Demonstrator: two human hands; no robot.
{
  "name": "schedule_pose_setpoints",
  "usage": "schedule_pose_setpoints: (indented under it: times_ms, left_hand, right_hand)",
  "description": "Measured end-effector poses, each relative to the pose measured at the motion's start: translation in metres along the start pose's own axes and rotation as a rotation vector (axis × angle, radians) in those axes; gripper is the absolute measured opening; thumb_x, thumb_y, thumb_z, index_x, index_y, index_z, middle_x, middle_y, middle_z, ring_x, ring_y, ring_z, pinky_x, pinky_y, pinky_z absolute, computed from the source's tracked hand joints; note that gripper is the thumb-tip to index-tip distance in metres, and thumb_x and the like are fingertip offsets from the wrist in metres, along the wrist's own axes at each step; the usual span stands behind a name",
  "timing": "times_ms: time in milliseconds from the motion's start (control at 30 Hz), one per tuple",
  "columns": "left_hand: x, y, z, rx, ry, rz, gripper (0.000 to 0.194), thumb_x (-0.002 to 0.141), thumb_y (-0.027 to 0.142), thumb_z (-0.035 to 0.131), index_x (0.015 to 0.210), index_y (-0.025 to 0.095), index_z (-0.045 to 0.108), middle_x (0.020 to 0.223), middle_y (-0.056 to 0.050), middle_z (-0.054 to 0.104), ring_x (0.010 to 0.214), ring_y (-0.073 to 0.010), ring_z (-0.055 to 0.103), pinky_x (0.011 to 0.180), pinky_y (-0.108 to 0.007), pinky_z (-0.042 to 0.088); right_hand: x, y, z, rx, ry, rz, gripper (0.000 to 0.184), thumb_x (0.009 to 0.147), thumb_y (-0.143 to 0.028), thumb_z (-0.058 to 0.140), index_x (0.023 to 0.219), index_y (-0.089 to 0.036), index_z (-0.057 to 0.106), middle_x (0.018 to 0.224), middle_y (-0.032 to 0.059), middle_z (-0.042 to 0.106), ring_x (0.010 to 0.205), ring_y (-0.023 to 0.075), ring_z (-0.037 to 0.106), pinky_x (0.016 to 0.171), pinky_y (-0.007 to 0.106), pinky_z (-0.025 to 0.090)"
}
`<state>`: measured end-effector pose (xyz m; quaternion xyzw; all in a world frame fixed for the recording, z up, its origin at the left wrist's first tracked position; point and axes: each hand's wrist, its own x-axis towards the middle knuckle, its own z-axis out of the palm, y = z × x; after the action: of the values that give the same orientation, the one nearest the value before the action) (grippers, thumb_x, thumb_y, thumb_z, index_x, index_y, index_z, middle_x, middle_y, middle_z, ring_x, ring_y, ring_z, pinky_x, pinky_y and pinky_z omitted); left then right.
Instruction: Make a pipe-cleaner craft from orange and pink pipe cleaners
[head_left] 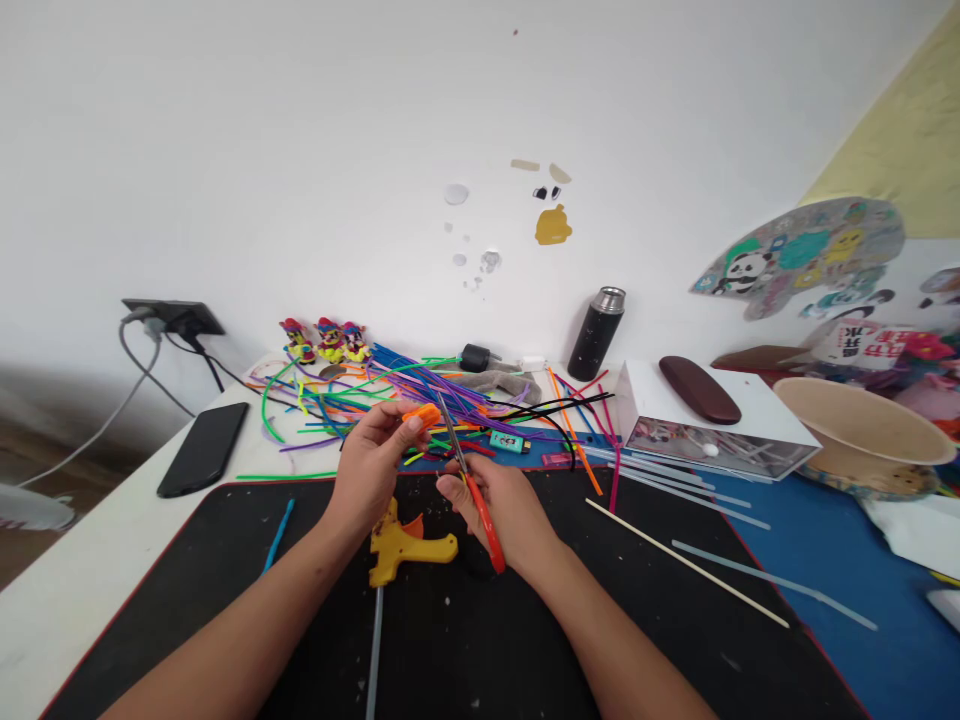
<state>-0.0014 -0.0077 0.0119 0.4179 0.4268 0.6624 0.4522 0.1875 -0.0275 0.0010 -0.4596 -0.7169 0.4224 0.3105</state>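
Observation:
Between the thumb and fingers of my left hand (380,447) is a small orange fuzzy piece (422,414), which looks like bent pipe cleaner. My right hand (504,503) grips a pair of scissors (486,522) with red-orange handles. Its metal blades point up and away, close beside the orange piece; I cannot tell whether they touch it. Below the hands, a yellow glue gun (405,547) lies on the black mat (330,640), a translucent glue stick (376,650) running from it toward me. A blue pipe cleaner piece (279,535) lies left of my left forearm.
Colourful pipe cleaners (465,405) heap behind the hands, with small figures (330,340) at their left. A black phone (202,450) lies left. A black bottle (597,335), white box (637,390), loose glue sticks (780,575), a wooden stick (686,562) and a bowl (862,420) occupy the right.

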Motion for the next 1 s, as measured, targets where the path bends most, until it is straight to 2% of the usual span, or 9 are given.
schedule_pose_setpoints:
  times_ms: [133,567,833,1000]
  left_hand:
    - [-0.0002,0.0004,-0.0011,0.038,-0.014,0.022,0.036,0.078,0.046,0.091,0.095,0.019,0.074,0.081,0.000,0.072,0.066,-0.0130,0.064,0.065,-0.026,0.053]
    - [-0.0004,-0.0004,-0.0007,0.125,-0.036,0.033,0.035,0.079,0.046,0.090,0.095,0.020,0.073,0.075,0.000,0.070,0.065,-0.0149,0.065,0.063,-0.027,0.054]
    - [-0.0016,-0.0014,-0.0018,0.139,-0.046,0.037,0.032,0.080,0.043,0.089,0.096,0.020,0.073,0.079,0.000,0.072,0.067,-0.0153,0.066,0.066,-0.028,0.056]
    - [-0.0021,-0.0025,-0.0020,0.160,-0.046,0.045,0.032,0.080,0.043,0.089,0.096,0.020,0.074,0.081,-0.001,0.073,0.068,-0.0159,0.066,0.066,-0.028,0.056]
  right_hand:
    - [0.0001,0.0017,0.0014,-0.008,0.019,-0.020,0.040,0.099,-0.062,0.065,0.106,-0.024,0.074,0.086,0.0082,0.078,0.075,0.0250,0.075,0.060,0.027,0.048]
    - [-0.0004,0.0012,0.0020,0.015,-0.019,0.017,0.044,0.100,-0.066,0.060,0.109,-0.025,0.073,0.077,0.0047,0.074,0.057,0.0200,0.065,0.054,0.027,0.040]
    - [-0.0009,-0.0029,0.0010,0.044,-0.005,0.014,0.046,0.100,-0.069,0.058,0.100,-0.025,0.073,0.068,0.0022,0.068,0.054,0.0197,0.063,0.053,0.027,0.038]
    - [0.0005,0.0004,0.0029,0.029,0.019,-0.008,0.044,0.102,-0.065,0.057,0.093,-0.024,0.072,0.067,0.0022,0.066,0.056,0.0188,0.060,0.052,0.026,0.036]
